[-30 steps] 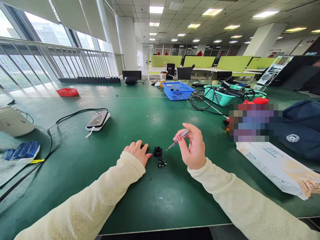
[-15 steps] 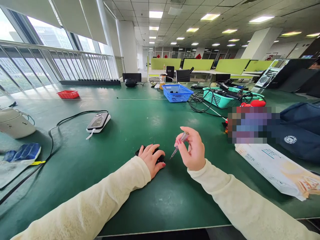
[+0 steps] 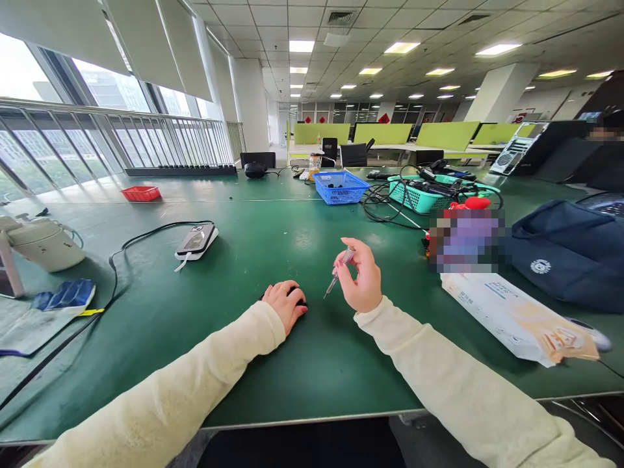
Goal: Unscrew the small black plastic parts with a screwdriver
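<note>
My left hand (image 3: 286,305) is curled over a small black object (image 3: 298,300) on the green table, its fingers bent round it. Most of that object is hidden under the palm and fingers. To the right, my right hand (image 3: 361,275) is raised a little above the table and grips a screwdriver (image 3: 341,268) with a clear handle between thumb and fingers. Its thin metal tip slants down and left, close to the table and apart from the black object.
A phone (image 3: 197,238) on a white pad lies ahead left. Farther back are a red tray (image 3: 141,194), a blue basket (image 3: 340,188) and a green basket (image 3: 419,197) with cables. A white packet (image 3: 507,312) and dark blue bag (image 3: 575,250) lie right.
The view has shifted, so the table's front edge shows more. Less of the black object shows under my left hand. Both hands keep their grips.
</note>
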Demonstrator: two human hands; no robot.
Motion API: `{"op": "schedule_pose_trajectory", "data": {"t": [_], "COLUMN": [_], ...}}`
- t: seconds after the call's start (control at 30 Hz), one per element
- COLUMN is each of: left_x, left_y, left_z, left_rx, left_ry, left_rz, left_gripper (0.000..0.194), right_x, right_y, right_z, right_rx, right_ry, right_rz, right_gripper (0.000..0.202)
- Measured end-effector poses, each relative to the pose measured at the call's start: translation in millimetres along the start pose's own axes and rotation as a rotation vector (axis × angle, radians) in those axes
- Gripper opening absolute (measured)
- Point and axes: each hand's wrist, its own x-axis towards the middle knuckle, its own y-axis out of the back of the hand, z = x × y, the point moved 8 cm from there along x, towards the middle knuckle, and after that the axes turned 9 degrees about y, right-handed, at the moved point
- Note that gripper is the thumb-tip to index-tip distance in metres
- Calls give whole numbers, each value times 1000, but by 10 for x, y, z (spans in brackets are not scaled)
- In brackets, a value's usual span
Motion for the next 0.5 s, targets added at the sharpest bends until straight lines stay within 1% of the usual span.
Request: {"op": "schedule_pose_trajectory", "data": {"t": [0.07,0.1,0.2,0.27,0.33,0.43,0.5], "left_x": [-105,-173,-403,-549,-666,-775,-813], "left_y": [92,145,329,472,646,897,1038], "left_z": [-123,-219,-642,-1015,-1440,-2072,-2411], "left_rx": [-30,-44,-64,-73,-69,-31,-5], "left_ry": [-49,-64,-58,-14,70,243,362], "left_rz": [27,36,53,70,117,188,223], "left_gripper": [18,20,21,25,29,25,21], "right_x": [-1,-1,3,10,17,23,22], "right_y": [4,5,-1,-13,-26,-41,-42], "right_z": [10,11,-8,-30,-49,-68,-69], "right_rx": [5,2,0,10,20,31,31], "right_ry": [-4,-7,-8,-3,5,21,26], "right_rz": [7,9,4,-5,-13,-24,-26], "right_gripper": [39,39,40,40,40,40,39]}}
